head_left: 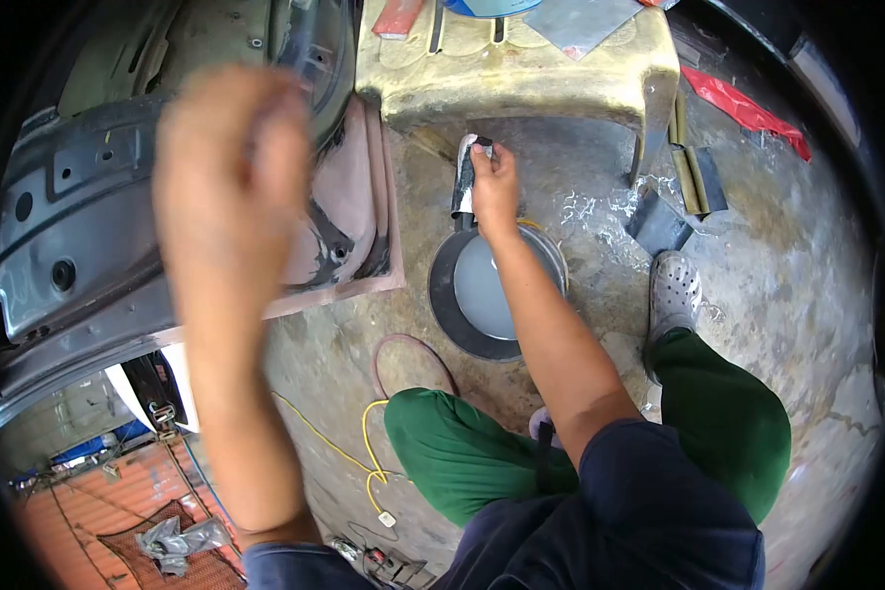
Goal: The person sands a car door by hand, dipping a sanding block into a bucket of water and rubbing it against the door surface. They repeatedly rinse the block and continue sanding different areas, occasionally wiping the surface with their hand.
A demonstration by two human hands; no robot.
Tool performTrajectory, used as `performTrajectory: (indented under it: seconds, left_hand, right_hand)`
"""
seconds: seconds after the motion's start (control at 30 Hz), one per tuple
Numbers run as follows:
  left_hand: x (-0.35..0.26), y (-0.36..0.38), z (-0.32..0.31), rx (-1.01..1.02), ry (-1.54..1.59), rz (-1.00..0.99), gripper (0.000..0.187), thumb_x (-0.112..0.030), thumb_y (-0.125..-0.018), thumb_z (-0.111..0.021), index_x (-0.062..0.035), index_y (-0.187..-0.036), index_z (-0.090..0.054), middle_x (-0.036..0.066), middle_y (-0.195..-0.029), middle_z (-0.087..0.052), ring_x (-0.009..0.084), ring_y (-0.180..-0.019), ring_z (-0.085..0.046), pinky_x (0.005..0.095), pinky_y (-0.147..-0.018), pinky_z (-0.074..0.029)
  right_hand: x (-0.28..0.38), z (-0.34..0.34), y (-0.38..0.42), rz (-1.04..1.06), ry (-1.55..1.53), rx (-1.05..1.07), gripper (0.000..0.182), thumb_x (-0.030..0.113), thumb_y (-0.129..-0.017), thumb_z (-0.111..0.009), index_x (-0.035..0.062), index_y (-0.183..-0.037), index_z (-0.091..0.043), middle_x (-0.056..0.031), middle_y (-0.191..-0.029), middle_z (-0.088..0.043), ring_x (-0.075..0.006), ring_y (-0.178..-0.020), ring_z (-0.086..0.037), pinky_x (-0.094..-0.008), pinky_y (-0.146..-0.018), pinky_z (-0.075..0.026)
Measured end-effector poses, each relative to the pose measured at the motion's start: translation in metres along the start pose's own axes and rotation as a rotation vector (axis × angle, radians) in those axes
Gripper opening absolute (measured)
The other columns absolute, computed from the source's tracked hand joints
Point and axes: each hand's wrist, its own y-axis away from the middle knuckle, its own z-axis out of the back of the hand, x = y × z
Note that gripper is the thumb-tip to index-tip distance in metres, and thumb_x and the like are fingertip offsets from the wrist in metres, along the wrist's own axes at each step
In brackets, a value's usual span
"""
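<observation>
My left hand (231,157) is raised in front of the grey car panel (88,216), smeared by motion, and its fingers cannot be made out clearly. Below the yellowish stool, my right hand (495,182) pinches a small dark piece (483,144) between thumb and fingers. A black-and-white strip (464,182) hangs beside that hand, over the handle of a dark round pan (444,305) on the floor. Cloudy water (482,290) stands in the pan, partly hidden by my right forearm.
The worn stool (531,93) stands ahead, bearing sheets and a blue container (492,7). Dark sheets (659,224) and a red wrapper (747,110) lie on the right. A yellow cable (369,442) crosses the floor near my knee.
</observation>
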Motion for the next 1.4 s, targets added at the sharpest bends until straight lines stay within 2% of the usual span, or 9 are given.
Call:
performTrajectory:
  seconds: [0.17,0.23,0.33,0.5,0.6,0.7,0.87,1.1,1.4]
  left_hand:
    - [-0.074,0.14,-0.127,1.153,0.527,0.505,0.034,-0.026,-0.097,-0.055,0.0016,-0.109,-0.07,0.023,-0.106,-0.071,0.0414,-0.104,-0.067,0.0486,-0.093,-0.052]
    - [-0.11,0.245,-0.25,1.465,0.663,0.552,0.041,-0.03,-0.099,-0.054,0.0004,-0.118,-0.072,0.026,-0.127,-0.068,0.0433,-0.116,-0.066,0.0486,-0.1,-0.051]
    - [-0.143,0.275,-0.295,1.079,0.999,0.501,0.055,-0.042,-0.093,-0.066,-0.0002,-0.129,-0.066,0.024,-0.133,-0.067,0.0417,-0.127,-0.061,0.0448,-0.107,-0.047]
    - [-0.132,0.277,-0.296,1.058,0.983,0.655,0.051,-0.042,-0.095,-0.065,-0.0023,-0.128,-0.067,0.025,-0.131,-0.067,0.0416,-0.127,-0.061,0.0459,-0.107,-0.046]
    - [-0.089,0.204,-0.226,1.244,0.652,0.796,0.042,-0.036,-0.099,-0.057,-0.0025,-0.121,-0.069,0.029,-0.123,-0.067,0.0457,-0.115,-0.064,0.0476,-0.099,-0.051]
    - [-0.036,0.152,-0.12,0.703,0.333,0.588,0.034,-0.028,-0.105,-0.053,-0.0005,-0.112,-0.071,0.026,-0.103,-0.071,0.0423,-0.094,-0.067,0.0543,-0.084,-0.05]
    - [0.024,0.116,-0.052,0.881,-0.648,-0.219,0.045,-0.033,-0.1,-0.055,-0.0025,-0.131,-0.065,0.017,-0.15,-0.054,0.0305,-0.147,-0.041,0.0461,-0.124,-0.026]
    - [0.043,0.098,-0.116,1.021,-0.692,-0.202,0.092,-0.063,-0.097,-0.05,0.0023,-0.16,-0.03,0.015,-0.169,-0.026,0.0248,-0.158,-0.02,0.0429,-0.13,-0.012]
    - [0.05,0.088,-0.2,1.001,-0.663,-0.208,0.09,-0.064,-0.102,-0.04,0.0047,-0.16,-0.027,0.017,-0.167,-0.03,0.0264,-0.158,-0.02,0.0412,-0.13,-0.01]
  right_hand:
    - [0.007,0.001,-0.001,-0.073,-0.129,-0.01,0.065,0.036,-0.101,-0.068,-0.0106,-0.142,-0.046,-0.0207,-0.119,-0.066,-0.0205,-0.102,-0.063,-0.0313,-0.088,-0.05]
    - [0.002,-0.001,-0.003,-0.059,-0.058,-0.025,0.065,0.036,-0.101,-0.067,-0.0107,-0.141,-0.046,-0.02,-0.119,-0.066,-0.0207,-0.102,-0.063,-0.0316,-0.089,-0.049]
    - [-0.007,0.0,-0.009,0.002,0.02,-0.048,0.065,0.038,-0.101,-0.066,-0.009,-0.141,-0.047,-0.0199,-0.117,-0.067,-0.0234,-0.102,-0.064,-0.0336,-0.09,-0.05]
    - [-0.023,-0.003,-0.012,0.147,0.096,-0.069,0.068,0.043,-0.099,-0.065,-0.0054,-0.143,-0.047,-0.0253,-0.123,-0.067,-0.0324,-0.112,-0.066,-0.0383,-0.097,-0.05]
    - [-0.002,0.001,-0.002,0.057,0.106,-0.024,0.069,0.041,-0.099,-0.066,-0.007,-0.145,-0.045,-0.0271,-0.129,-0.065,-0.0331,-0.119,-0.064,-0.0384,-0.102,-0.047]
    - [0.003,0.0,0.002,0.07,0.039,-0.027,0.07,0.039,-0.099,-0.067,-0.0087,-0.144,-0.044,-0.0272,-0.13,-0.064,-0.0325,-0.121,-0.063,-0.038,-0.104,-0.046]
    - [-0.006,-0.003,-0.003,0.08,0.019,-0.038,0.071,0.039,-0.099,-0.068,-0.0089,-0.145,-0.044,-0.0286,-0.129,-0.065,-0.0346,-0.119,-0.064,-0.0392,-0.103,-0.047]
    - [0.007,-0.001,0.006,0.091,0.091,-0.03,0.07,0.039,-0.098,-0.068,-0.0075,-0.145,-0.045,-0.0303,-0.128,-0.065,-0.0376,-0.119,-0.065,-0.0411,-0.102,-0.048]
    - [-0.003,0.0,0.004,0.178,0.148,-0.027,0.068,0.04,-0.1,-0.065,-0.0057,-0.145,-0.045,-0.032,-0.131,-0.063,-0.0426,-0.122,-0.063,-0.0442,-0.105,-0.047]
